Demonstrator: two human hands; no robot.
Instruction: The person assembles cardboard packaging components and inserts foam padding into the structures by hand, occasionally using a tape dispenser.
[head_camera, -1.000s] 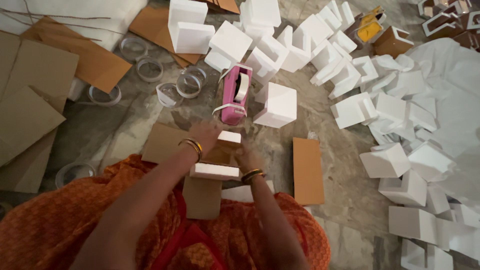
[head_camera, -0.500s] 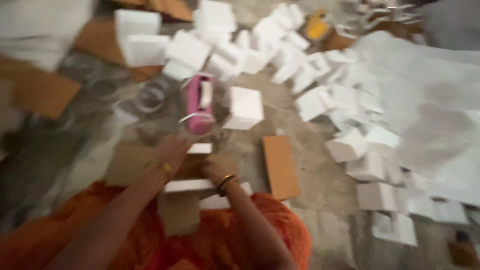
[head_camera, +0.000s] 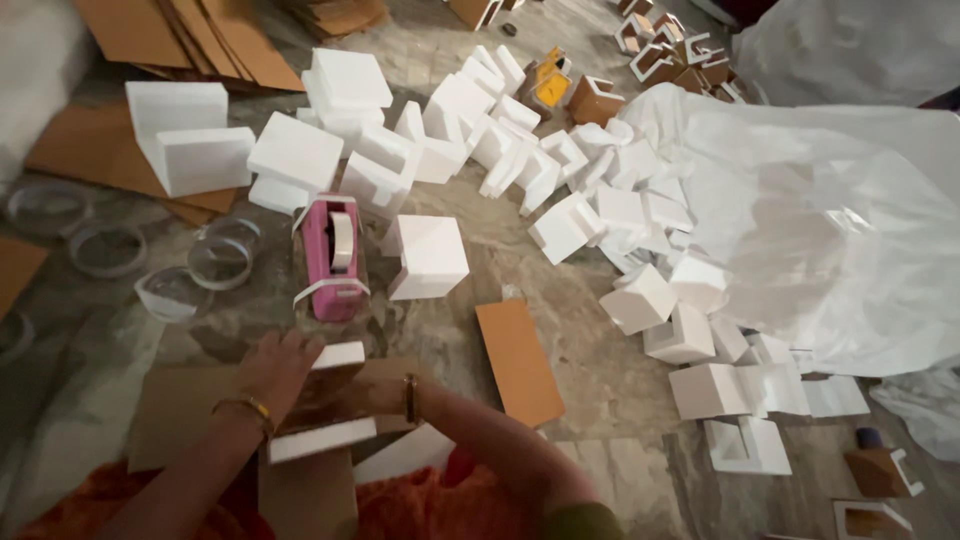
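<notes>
My left hand (head_camera: 276, 366) presses on a small box (head_camera: 322, 398) with white edges and brown card sides, held low in front of me. From the right my right hand (head_camera: 375, 396) grips the same box, its fingers mostly hidden against the brown side; a bangle sits on each wrist. The box rests over flat brown card (head_camera: 175, 410) on the floor. Just beyond my hands stands a pink tape dispenser (head_camera: 332, 256), with a strip of white tape hanging off it. A closed white box (head_camera: 430, 256) sits to its right.
A big heap of white boxes (head_camera: 560, 170) spreads from the back to the right, beside a crumpled white plastic sheet (head_camera: 830, 220). Clear round lids (head_camera: 218, 262) lie at left, a brown card piece (head_camera: 518, 362) at right of my hands, and stacked card sheets (head_camera: 190, 35) at the far left.
The view swung right with blur, then settled closer on the floor. Both hands stayed on the box; my left hand now lies flatter over its top.
</notes>
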